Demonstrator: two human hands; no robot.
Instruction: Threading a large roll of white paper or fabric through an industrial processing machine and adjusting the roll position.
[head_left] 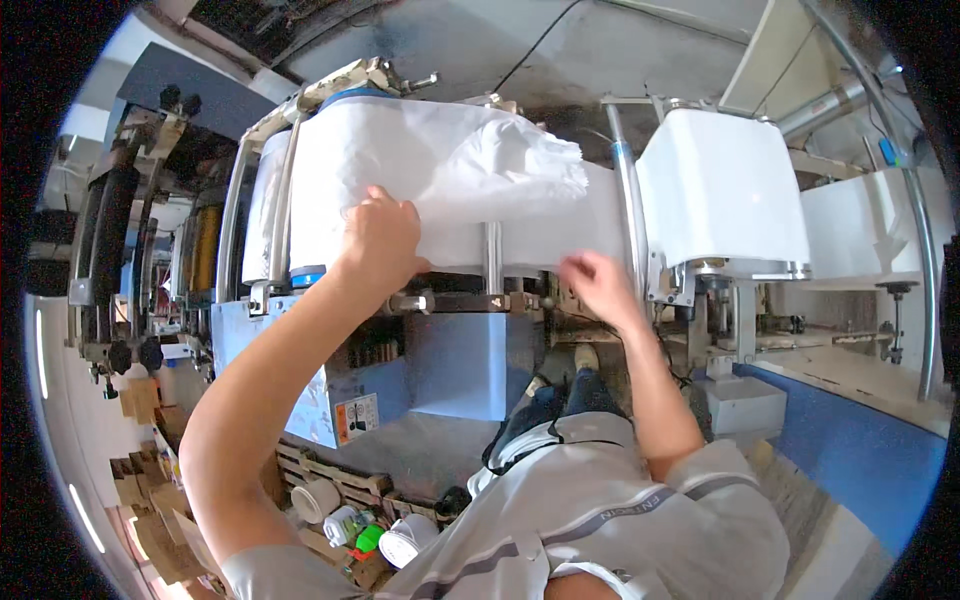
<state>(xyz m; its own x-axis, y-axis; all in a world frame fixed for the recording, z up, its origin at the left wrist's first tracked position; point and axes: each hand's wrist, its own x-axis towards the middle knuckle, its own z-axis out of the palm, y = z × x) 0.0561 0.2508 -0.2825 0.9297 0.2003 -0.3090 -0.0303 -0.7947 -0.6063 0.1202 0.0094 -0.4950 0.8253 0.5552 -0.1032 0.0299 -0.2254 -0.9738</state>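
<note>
A wide white sheet is draped over a roller of the machine, with a crumpled, ragged end toward the right. My left hand lies against the sheet's near part, fingers bent over it and thumb apart, so it looks open. Right of a metal bar, my right hand is held low near the sheet's near edge. Its fingers are curled together and slightly blurred; whether anything is between them is hidden.
A second white web hangs over rollers on the right, behind an upright metal bar. Blue machine panels stand below my hands. Black rollers are at the left. White buckets and a wooden pallet lie at lower left.
</note>
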